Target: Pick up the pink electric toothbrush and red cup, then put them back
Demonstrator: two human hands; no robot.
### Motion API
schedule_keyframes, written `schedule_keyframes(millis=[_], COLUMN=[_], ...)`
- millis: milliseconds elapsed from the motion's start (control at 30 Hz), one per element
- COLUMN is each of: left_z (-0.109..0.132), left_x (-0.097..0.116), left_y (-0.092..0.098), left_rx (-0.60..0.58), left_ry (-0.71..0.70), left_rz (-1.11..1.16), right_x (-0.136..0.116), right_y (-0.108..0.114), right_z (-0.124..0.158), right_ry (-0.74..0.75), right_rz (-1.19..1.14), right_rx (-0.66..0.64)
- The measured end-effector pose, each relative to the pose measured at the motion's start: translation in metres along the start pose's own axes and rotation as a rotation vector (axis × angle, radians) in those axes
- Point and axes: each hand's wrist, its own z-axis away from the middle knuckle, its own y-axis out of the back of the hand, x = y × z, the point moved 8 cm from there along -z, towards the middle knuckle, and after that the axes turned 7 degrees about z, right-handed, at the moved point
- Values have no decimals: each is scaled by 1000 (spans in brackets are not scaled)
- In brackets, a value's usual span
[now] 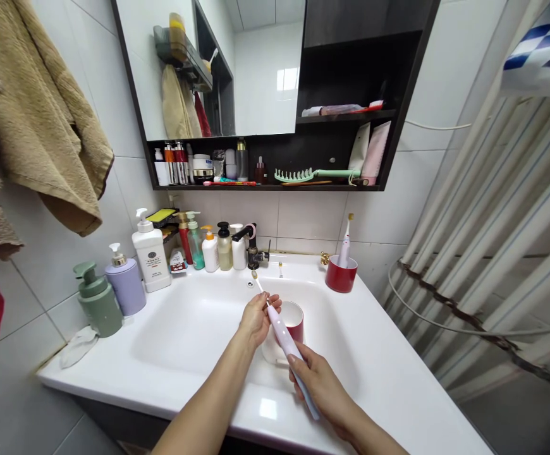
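Over the white sink (194,341) I hold a pale pink electric toothbrush (282,335) slanting up to the left. My right hand (320,385) is wrapped round its handle. My left hand (257,316) pinches the thin neck just below the brush head (255,275). Behind the toothbrush a red cup (294,319) with a white inside stands in the basin, partly hidden by my hands.
A black tap (251,243) stands at the back of the sink, with several pump bottles (149,253) to its left. A second red cup (341,273) with another toothbrush stands at the right. Towels (42,120) hang at left, a shower curtain (502,240) at right, a mirror cabinet (275,95) above.
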Motion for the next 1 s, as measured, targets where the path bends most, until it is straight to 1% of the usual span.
schedule_keyframes(millis=[67, 167, 267, 333, 367, 467, 500, 600, 633, 733, 867, 900, 1000], left_z=[-1, -3, -4, -4, -4, -4, -4, -4, -5, -5, -4, -4, -3], left_x=[1, 1, 0, -2, -2, -3, -3, -4, -4, -4, -5, -5, -4], left_y=[0, 0, 1, 2, 2, 1, 0, -2, -2, -1, 1, 1, -2], left_rx=[-20, -41, -49, -54, -55, -71, -81, -99, -98, -91, -86, -87, -103], left_ry=[-5, -11, 5, 28, 36, 39, 40, 47, 47, 48, 76, 81, 94], left_rz=[-3, -14, -12, -6, -6, -21, -22, -4, 1, -10, -23, -23, -26], right_x=[-3, -5, -1, 3, 3, 0, 0, 2, 1, -4, -2, -2, -4], right_y=[-2, -3, -11, -14, -12, -1, -1, -6, -7, -4, -10, -10, -7], right_z=[1, 3, 3, 2, 1, -1, -2, -1, -1, -2, -2, -3, -4], right_ry=[-24, -45, -103, -118, -101, -8, -5, -58, -62, -42, -91, -91, -65], right_rz=[-32, -60, -158, -172, -142, -9, 0, -54, -56, -35, -111, -111, -75], right_rx=[-15, 6, -64, -95, -79, 30, 36, -36, -39, 7, -57, -56, -4])
